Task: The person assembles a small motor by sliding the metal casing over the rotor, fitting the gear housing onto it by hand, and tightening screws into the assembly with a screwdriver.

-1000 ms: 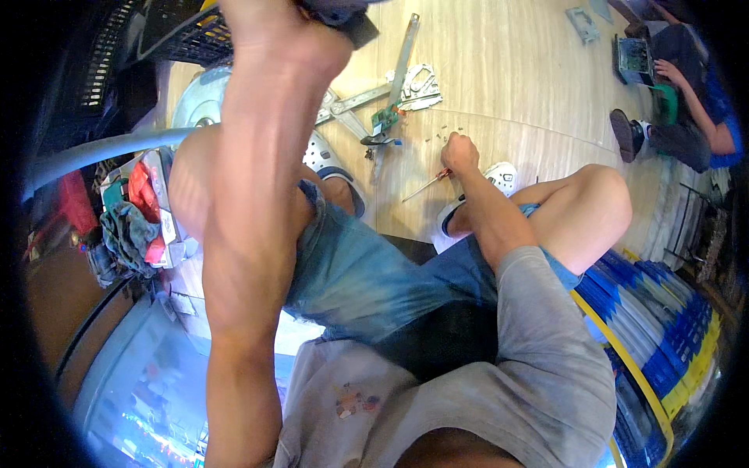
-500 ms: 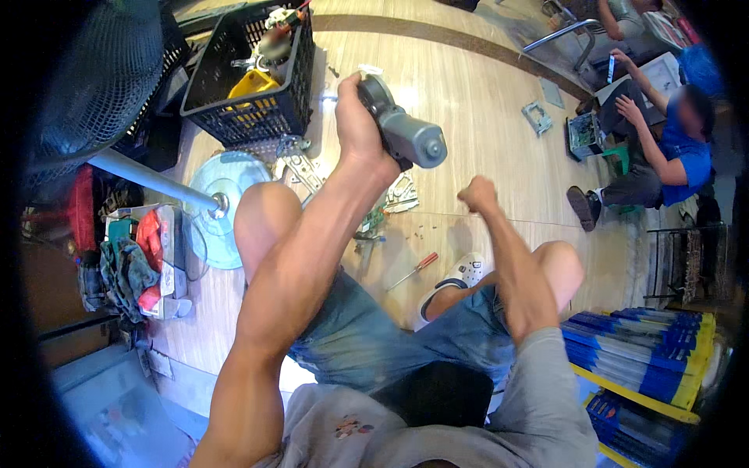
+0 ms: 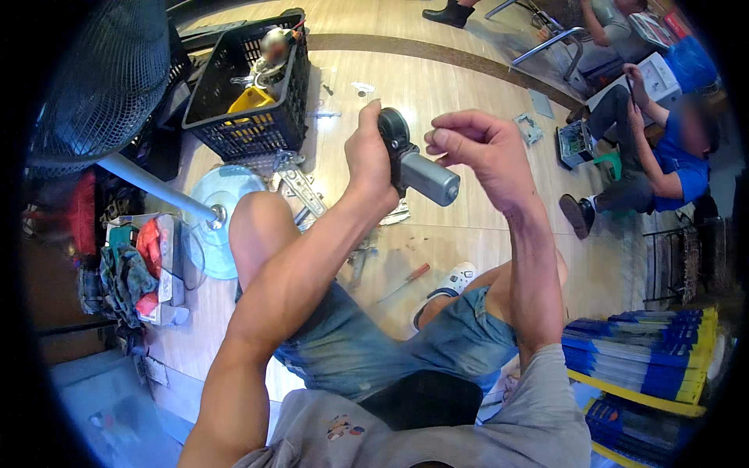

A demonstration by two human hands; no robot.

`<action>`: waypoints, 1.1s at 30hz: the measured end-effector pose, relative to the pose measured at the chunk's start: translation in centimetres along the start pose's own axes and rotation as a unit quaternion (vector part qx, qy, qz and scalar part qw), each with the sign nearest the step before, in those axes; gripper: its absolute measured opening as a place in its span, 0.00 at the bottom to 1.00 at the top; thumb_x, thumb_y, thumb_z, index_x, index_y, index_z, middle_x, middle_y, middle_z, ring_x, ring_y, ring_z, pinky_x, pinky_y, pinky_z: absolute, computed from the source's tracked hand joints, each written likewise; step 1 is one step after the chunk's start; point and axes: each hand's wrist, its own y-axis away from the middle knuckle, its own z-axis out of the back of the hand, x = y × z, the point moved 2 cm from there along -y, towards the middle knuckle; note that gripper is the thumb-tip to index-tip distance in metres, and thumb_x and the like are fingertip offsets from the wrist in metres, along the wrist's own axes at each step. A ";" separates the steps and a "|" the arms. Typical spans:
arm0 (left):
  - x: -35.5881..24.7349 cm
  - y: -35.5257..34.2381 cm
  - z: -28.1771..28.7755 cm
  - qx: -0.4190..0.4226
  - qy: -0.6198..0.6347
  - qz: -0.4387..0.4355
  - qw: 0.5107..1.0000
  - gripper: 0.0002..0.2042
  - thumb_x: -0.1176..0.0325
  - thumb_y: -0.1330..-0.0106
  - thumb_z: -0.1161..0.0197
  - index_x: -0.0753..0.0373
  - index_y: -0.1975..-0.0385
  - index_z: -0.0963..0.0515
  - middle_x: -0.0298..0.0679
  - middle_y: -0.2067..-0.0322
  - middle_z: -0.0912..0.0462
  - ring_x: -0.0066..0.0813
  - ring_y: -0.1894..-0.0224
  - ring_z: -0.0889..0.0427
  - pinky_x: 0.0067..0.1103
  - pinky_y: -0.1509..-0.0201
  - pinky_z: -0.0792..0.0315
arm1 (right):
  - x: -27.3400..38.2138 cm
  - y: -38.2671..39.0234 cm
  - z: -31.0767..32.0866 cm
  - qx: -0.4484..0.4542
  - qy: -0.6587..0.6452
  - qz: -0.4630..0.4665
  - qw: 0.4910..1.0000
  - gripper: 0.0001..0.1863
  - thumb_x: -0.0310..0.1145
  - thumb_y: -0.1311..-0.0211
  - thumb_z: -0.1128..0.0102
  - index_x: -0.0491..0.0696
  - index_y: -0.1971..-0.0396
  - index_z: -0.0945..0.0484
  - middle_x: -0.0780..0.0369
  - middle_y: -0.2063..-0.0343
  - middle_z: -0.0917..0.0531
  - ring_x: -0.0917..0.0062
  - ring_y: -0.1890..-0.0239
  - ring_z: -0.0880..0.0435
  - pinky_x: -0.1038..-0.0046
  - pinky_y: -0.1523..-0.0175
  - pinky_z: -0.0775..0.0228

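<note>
**Where things lie**

The motor (image 3: 413,168) sits between the left hand (image 3: 370,160) and right hand (image 3: 480,148), above the knees. On the floor (image 3: 468,78), a crate (image 3: 246,86) lies far left, a screwdriver (image 3: 404,282) below the motor, 1 fan stand (image 3: 214,218) left.

A pale wooden floor (image 3: 437,70) with a dark inlaid band; a black crate (image 3: 234,117), standing fan (image 3: 101,78), stacked blue booklets (image 3: 647,359).

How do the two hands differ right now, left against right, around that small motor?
The left hand is wrapped around the small motor at its black round end; the right hand seems not to grip it. The left hand is a closed grasp; the right has fingertips pinched together above the motor's grey cylinder. Both are raised in front of the person, above the wooden floor.
</note>
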 end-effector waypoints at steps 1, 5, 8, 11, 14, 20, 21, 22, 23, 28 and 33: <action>0.0 -0.1 0.0 -0.003 -0.012 -0.014 1.000 0.18 0.49 0.33 0.43 0.59 0.73 0.30 0.34 0.76 0.29 0.25 0.76 0.27 0.27 0.73 0.29 | -0.2 0.2 0.1 0.005 0.013 -0.017 1.000 0.12 0.27 0.37 0.34 0.39 0.56 0.19 0.57 0.65 0.13 0.77 0.62 0.14 0.76 0.54 0.23; -0.1 -0.2 -0.2 -0.018 -0.047 -0.042 0.998 0.18 0.50 0.33 0.42 0.59 0.74 0.30 0.33 0.76 0.30 0.23 0.76 0.29 0.26 0.73 0.30 | -1.7 0.2 1.1 -0.014 0.030 -0.031 0.999 0.12 0.27 0.38 0.33 0.39 0.56 0.18 0.57 0.65 0.13 0.77 0.62 0.14 0.76 0.54 0.24; -0.2 -0.1 -0.3 -0.031 -0.080 -0.061 0.994 0.17 0.49 0.33 0.41 0.57 0.73 0.30 0.32 0.76 0.30 0.23 0.76 0.29 0.26 0.72 0.30 | -1.8 0.3 1.4 -0.021 0.019 -0.034 0.999 0.11 0.28 0.38 0.32 0.39 0.58 0.17 0.59 0.66 0.13 0.79 0.63 0.15 0.77 0.56 0.25; -0.1 0.4 -1.1 -0.034 -0.102 -0.082 0.991 0.16 0.49 0.33 0.40 0.55 0.73 0.29 0.30 0.77 0.31 0.22 0.76 0.30 0.26 0.72 0.31 | -1.7 0.3 1.3 -0.033 0.040 -0.022 0.998 0.10 0.28 0.40 0.31 0.39 0.61 0.16 0.61 0.68 0.14 0.81 0.65 0.17 0.78 0.57 0.25; 0.0 0.4 -1.2 -0.027 -0.121 -0.115 0.986 0.17 0.51 0.32 0.41 0.57 0.74 0.29 0.30 0.77 0.31 0.20 0.76 0.31 0.23 0.72 0.34 | -2.0 0.2 1.0 -0.015 0.020 -0.035 0.999 0.10 0.28 0.41 0.30 0.39 0.63 0.16 0.62 0.69 0.14 0.82 0.66 0.18 0.79 0.58 0.26; 0.7 0.1 -1.5 -0.019 -0.148 -0.161 0.976 0.17 0.53 0.32 0.41 0.61 0.74 0.29 0.31 0.76 0.28 0.18 0.75 0.32 0.21 0.71 0.36 | -2.0 0.1 2.0 -0.003 0.047 -0.065 0.997 0.11 0.29 0.43 0.28 0.39 0.63 0.16 0.62 0.69 0.14 0.82 0.66 0.18 0.79 0.58 0.26; 0.5 0.2 -1.7 -0.022 -0.166 -0.183 0.969 0.17 0.53 0.32 0.40 0.61 0.74 0.28 0.31 0.76 0.28 0.18 0.75 0.32 0.21 0.71 0.36 | -2.0 0.0 2.1 0.010 0.034 -0.068 0.997 0.11 0.30 0.43 0.28 0.40 0.63 0.16 0.62 0.69 0.14 0.82 0.66 0.18 0.79 0.58 0.27; 0.6 0.1 -1.7 -0.021 -0.167 -0.182 0.969 0.17 0.53 0.32 0.40 0.61 0.74 0.28 0.31 0.76 0.28 0.18 0.75 0.32 0.21 0.71 0.36 | -2.1 0.0 2.2 0.022 0.022 -0.070 0.997 0.12 0.30 0.44 0.27 0.40 0.63 0.16 0.63 0.69 0.14 0.82 0.66 0.19 0.79 0.57 0.27; 0.6 0.0 -1.7 -0.017 -0.169 -0.191 0.967 0.18 0.53 0.32 0.40 0.62 0.74 0.28 0.31 0.76 0.28 0.18 0.75 0.32 0.21 0.71 0.36 | -2.1 -0.1 2.4 0.021 0.021 -0.070 0.997 0.12 0.30 0.44 0.27 0.40 0.63 0.16 0.63 0.69 0.14 0.82 0.66 0.19 0.79 0.57 0.27; 0.3 0.4 -1.8 -0.026 -0.185 -0.210 0.960 0.19 0.52 0.32 0.39 0.64 0.72 0.27 0.32 0.76 0.27 0.18 0.75 0.31 0.20 0.71 0.35 | -3.2 -0.2 2.7 0.038 -0.025 -0.088 0.995 0.12 0.31 0.44 0.26 0.41 0.63 0.16 0.64 0.70 0.15 0.83 0.67 0.20 0.79 0.59 0.28; 0.4 0.7 -1.4 -0.022 -0.220 -0.226 0.949 0.21 0.51 0.32 0.39 0.68 0.65 0.26 0.36 0.72 0.25 0.21 0.70 0.29 0.20 0.65 0.32 | -3.3 0.0 2.4 0.042 -0.016 -0.084 0.995 0.12 0.32 0.45 0.26 0.41 0.65 0.16 0.64 0.71 0.15 0.83 0.68 0.20 0.79 0.60 0.28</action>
